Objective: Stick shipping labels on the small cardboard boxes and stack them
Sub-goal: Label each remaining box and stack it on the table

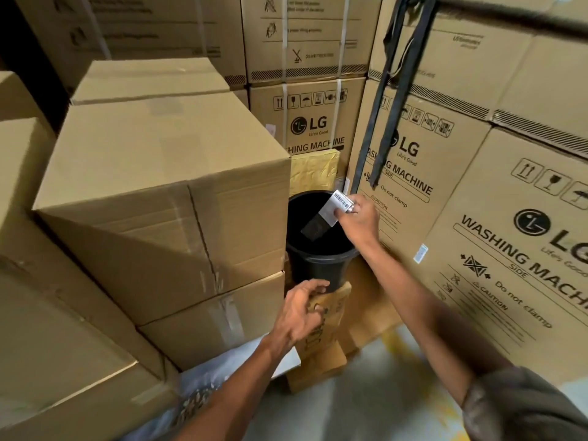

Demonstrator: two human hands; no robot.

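My right hand (358, 221) pinches a white barcode label strip (337, 208) over the mouth of a black bucket (318, 265); the strip's lower end hangs inside the bucket's opening. Lower down, my left hand (302, 310) rests with curled fingers on the top of a small printed cardboard box (327, 338) that stands on the floor under the bucket's front side. I cannot tell whether the bucket sits on this box or on another behind it.
Large plain cartons (159, 192) are stacked at the left. LG washing machine boxes (477, 233) wall in the back and right. A dark strap (378, 122) hangs down at the back right. Grey floor (366, 402) shows at the bottom, with plastic wrap (203, 393) near the cartons.
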